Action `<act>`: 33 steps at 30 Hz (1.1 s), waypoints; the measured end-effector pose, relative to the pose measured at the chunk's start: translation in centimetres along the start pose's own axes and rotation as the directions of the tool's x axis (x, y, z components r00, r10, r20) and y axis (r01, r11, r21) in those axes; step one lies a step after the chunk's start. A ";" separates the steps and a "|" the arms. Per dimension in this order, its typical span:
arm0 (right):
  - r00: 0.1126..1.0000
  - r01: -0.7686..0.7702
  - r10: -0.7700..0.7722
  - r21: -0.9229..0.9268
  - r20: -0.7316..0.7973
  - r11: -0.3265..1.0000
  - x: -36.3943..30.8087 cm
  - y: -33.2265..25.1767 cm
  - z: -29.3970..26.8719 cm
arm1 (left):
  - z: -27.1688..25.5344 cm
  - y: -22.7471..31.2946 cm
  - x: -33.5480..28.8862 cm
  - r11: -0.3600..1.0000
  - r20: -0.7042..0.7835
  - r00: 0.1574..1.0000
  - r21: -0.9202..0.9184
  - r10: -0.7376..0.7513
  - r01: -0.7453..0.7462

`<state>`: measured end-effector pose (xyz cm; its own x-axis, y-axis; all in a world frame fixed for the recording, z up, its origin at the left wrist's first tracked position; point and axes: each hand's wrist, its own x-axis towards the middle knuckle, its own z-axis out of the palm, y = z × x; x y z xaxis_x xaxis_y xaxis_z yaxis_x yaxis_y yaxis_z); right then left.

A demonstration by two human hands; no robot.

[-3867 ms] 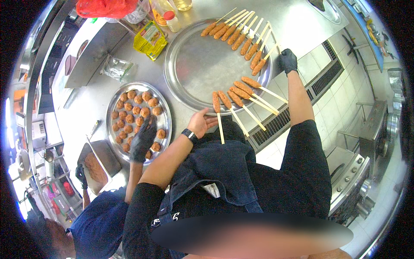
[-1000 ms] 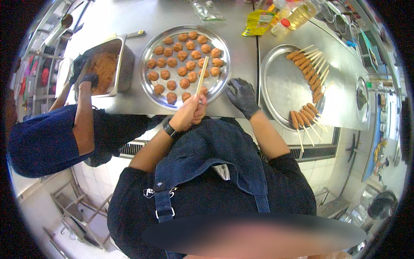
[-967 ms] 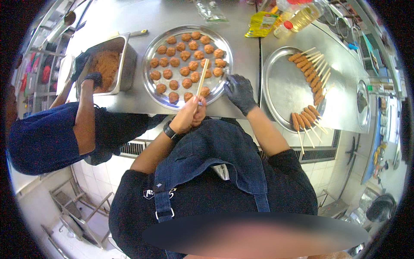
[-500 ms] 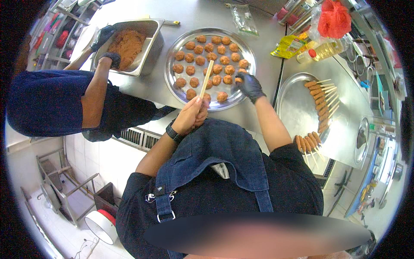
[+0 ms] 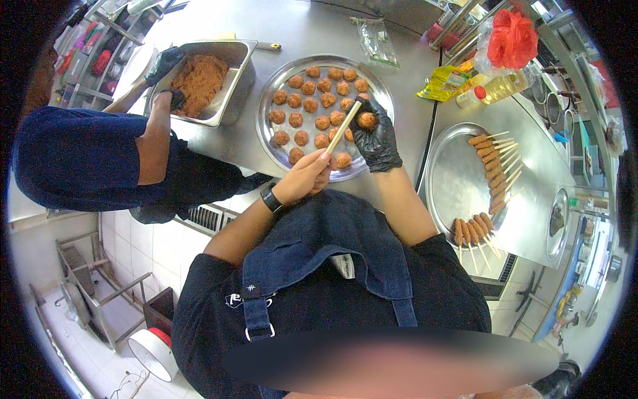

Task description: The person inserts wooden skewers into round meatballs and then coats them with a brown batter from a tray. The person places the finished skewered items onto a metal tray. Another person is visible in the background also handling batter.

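Note:
My bare left hand grips a flat wooden skewer near its lower end; the stick points up and to the right over the round steel tray. In a black glove, my right hand cradles one meatball in its palm, thumb and fingers curled round it. The skewer's tip is close to the gloved thumb, beside the meatball. Several rows of reddish-brown meatballs rest on the tray. Some at its right side are hidden behind my glove.
To the left, a co-worker's gloved hands are in a deep steel pan of minced mixture. On the right, a second round tray carries skewered meat sticks. Behind it lie an oil bottle and a yellow pouch.
My right hand has lifted a meatball off the tray's right edge and turned palm-up, moving it left toward the skewer. The skewer has shifted slightly right and tilted more.

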<state>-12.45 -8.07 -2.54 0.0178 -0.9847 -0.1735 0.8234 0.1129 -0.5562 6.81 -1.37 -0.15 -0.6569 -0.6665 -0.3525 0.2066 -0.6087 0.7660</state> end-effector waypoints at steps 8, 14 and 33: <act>0.912 0.359 -0.410 -0.521 0.019 0.775 -0.3 0.7 2.4 | 0.7 -0.6 2.3 0.962 -0.038 0.994 0.258 0.100 -0.087; 0.974 0.181 -0.181 -0.012 -0.137 0.983 -1.0 0.3 4.3 | 1.4 -0.3 2.0 0.671 -0.122 0.906 0.712 0.406 -0.205; 0.987 -0.079 0.096 -0.128 0.130 0.989 -1.5 -1.3 5.8 | 0.4 -0.7 1.1 0.993 0.055 0.996 0.092 0.075 -0.080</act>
<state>-10.21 -7.51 3.16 0.1705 -0.9782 -0.1188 0.7399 0.2067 -0.6402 5.63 -1.52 -0.81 -0.6781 -0.6860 -0.2638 0.1912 -0.5112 0.8379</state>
